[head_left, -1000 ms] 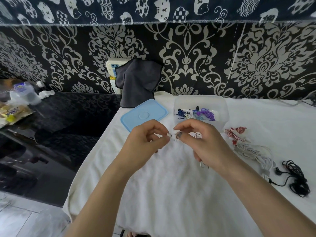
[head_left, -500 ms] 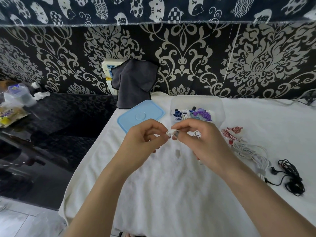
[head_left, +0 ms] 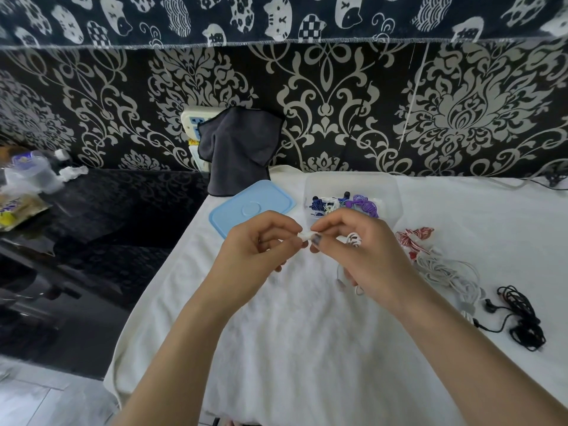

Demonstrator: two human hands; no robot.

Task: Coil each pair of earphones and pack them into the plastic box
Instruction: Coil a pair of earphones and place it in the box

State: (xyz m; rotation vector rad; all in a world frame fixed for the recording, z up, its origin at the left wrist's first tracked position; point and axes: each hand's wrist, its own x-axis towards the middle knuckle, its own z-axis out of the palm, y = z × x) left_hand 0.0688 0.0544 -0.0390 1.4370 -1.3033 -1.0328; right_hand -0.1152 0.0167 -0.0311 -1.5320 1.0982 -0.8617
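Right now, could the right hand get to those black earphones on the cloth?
Probably yes, once free: the black earphones lie uncovered on the right hand's own side, with nothing between. But that hand is pinching the white earphones.

White earphones (head_left: 353, 239) mostly hidden behind right hand (head_left: 359, 253).

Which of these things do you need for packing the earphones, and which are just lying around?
Needed:
white earphones, pinched by left hand and right hand
box
lid
red earphones
white tangle
black earphones

Just lying about:
grey cloth
bottle
snack packet
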